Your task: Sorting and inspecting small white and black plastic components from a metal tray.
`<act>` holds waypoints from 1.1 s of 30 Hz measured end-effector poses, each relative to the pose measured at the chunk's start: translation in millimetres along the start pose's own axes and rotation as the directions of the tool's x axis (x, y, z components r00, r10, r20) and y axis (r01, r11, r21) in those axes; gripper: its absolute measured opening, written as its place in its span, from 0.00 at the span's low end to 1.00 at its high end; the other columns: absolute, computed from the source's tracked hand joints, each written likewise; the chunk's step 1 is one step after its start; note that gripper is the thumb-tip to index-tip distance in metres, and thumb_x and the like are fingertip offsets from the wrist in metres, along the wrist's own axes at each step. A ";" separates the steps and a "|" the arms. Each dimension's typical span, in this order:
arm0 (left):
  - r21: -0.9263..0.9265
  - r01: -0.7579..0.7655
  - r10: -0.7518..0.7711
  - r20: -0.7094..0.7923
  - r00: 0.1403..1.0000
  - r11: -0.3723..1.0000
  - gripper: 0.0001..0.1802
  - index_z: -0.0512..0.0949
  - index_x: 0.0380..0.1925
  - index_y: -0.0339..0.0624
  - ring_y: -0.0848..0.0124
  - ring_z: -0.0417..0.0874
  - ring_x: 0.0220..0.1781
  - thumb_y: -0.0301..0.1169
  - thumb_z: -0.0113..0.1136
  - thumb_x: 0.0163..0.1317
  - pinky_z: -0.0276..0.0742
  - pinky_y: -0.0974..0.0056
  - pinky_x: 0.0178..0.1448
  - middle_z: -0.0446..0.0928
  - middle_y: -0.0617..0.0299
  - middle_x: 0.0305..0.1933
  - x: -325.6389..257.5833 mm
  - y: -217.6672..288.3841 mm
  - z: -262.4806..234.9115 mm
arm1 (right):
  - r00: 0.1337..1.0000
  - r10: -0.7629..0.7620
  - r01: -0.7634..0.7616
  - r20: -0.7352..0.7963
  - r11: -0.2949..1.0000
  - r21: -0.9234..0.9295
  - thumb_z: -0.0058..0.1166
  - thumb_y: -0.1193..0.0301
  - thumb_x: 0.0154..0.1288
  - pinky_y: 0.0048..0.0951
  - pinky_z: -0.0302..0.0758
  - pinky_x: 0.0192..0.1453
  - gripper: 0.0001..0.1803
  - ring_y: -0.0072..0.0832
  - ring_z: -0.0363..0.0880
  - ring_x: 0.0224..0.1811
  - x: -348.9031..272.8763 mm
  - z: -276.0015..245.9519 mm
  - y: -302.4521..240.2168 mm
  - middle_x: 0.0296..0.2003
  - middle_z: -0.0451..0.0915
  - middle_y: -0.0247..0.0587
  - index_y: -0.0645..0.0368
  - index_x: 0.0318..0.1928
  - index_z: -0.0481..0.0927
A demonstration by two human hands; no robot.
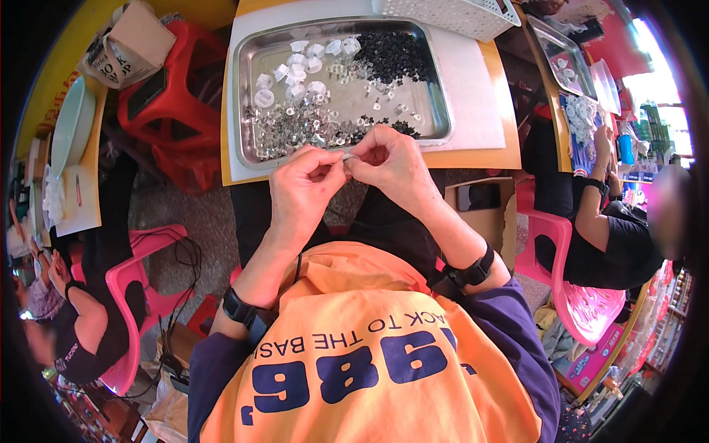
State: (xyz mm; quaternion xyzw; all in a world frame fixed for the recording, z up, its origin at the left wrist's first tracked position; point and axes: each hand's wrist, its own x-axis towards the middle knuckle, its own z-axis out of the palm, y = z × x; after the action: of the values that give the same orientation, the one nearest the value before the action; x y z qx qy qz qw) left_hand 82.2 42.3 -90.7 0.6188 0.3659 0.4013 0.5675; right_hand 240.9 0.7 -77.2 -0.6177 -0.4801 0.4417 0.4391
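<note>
My left hand [309,179] and my right hand [389,164] meet just past the near rim of a metal tray [251,81]. Both pinch one small whitish piece [347,157] between thumb and fingertips; it is too small and too covered to name. Inside the tray lie white translucent plastic caps [295,74] at the upper left. Small clear and metallic-looking pieces [288,125] spread along the lower left. A heap of small black parts [391,57] fills the upper right, and a few more lie close to my right hand.
A white board [476,111] lies under the tray, with a white perforated basket [454,16] at its far edge. Red stools [173,88] stand to the left. A cardboard box [498,214] holding a dark phone-like object is at right. People sit on pink chairs [543,244] on both sides.
</note>
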 end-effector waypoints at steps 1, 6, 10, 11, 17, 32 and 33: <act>0.053 0.008 -0.009 0.012 1.000 0.999 0.04 0.80 0.32 0.32 0.76 0.82 0.34 0.18 0.61 0.55 0.79 0.73 0.36 0.77 0.61 0.30 0.3 -1.2 -0.2 | 1.000 -0.003 0.003 -0.001 0.999 -0.051 0.59 0.75 0.56 0.18 0.75 0.33 0.08 0.15 0.77 0.29 1.2 0.0 1.2 0.25 0.79 0.35 0.66 0.31 0.74; 0.110 0.110 -0.119 0.077 0.990 0.988 0.06 0.79 0.35 0.31 0.71 0.83 0.38 0.18 0.55 0.60 0.82 0.70 0.44 0.77 0.60 0.35 6.0 4.0 -4.0 | 0.999 0.031 -0.031 0.013 0.999 -0.022 0.60 0.75 0.56 0.17 0.74 0.32 0.07 0.15 0.77 0.29 7.0 -1.8 8.9 0.25 0.79 0.34 0.66 0.31 0.76; -0.450 0.518 -0.404 0.331 0.853 0.727 0.07 0.77 0.38 0.32 0.64 0.84 0.41 0.23 0.54 0.62 0.83 0.67 0.45 0.80 0.54 0.39 18.8 9.4 -18.2 | 0.988 0.047 -0.077 0.145 0.974 0.212 0.62 0.72 0.55 0.18 0.72 0.29 0.09 0.15 0.76 0.27 12.6 -16.8 0.8 0.25 0.79 0.34 0.66 0.32 0.78; -0.508 0.603 -0.430 0.424 0.797 0.615 0.07 0.77 0.39 0.32 0.62 0.84 0.42 0.24 0.54 0.63 0.83 0.66 0.46 0.80 0.52 0.40 21.7 9.3 -23.7 | 0.980 0.012 -0.054 0.199 0.977 0.208 0.61 0.72 0.57 0.17 0.71 0.28 0.09 0.15 0.76 0.27 13.6 -19.5 -4.5 0.25 0.79 0.34 0.66 0.33 0.78; -0.549 0.644 -0.403 0.505 0.763 0.532 0.10 0.74 0.44 0.34 0.62 0.82 0.46 0.24 0.54 0.62 0.83 0.65 0.49 0.78 0.52 0.44 26.4 4.4 -29.5 | 0.988 -0.015 -0.001 0.152 0.995 0.103 0.62 0.71 0.54 0.20 0.72 0.29 0.10 0.16 0.75 0.26 10.1 -18.7 -25.4 0.24 0.78 0.35 0.64 0.34 0.80; -0.605 0.640 -0.438 0.469 0.767 0.474 0.10 0.77 0.43 0.35 0.70 0.81 0.45 0.24 0.57 0.61 0.80 0.66 0.53 0.79 0.57 0.43 26.4 -1.3 -22.6 | 0.962 -0.265 0.246 -0.064 0.945 -0.214 0.60 0.76 0.51 0.20 0.72 0.31 0.08 0.17 0.74 0.26 9.8 -0.6 -25.3 0.27 0.75 0.35 0.64 0.33 0.77; -0.610 0.636 -0.433 0.467 0.771 0.474 0.10 0.77 0.43 0.35 0.70 0.81 0.45 0.24 0.57 0.61 0.80 0.66 0.53 0.79 0.57 0.43 26.7 -2.4 -23.0 | 0.962 -0.268 0.249 -0.059 0.943 -0.219 0.60 0.76 0.51 0.20 0.72 0.31 0.08 0.17 0.74 0.26 9.9 0.9 -23.4 0.27 0.75 0.35 0.64 0.33 0.77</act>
State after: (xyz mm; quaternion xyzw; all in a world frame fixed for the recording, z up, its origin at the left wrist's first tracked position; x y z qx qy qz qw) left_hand 72.1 76.2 -90.1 0.2306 0.2721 0.2333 0.9046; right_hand 236.8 14.1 -56.1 -0.6110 -0.5809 0.2996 0.4466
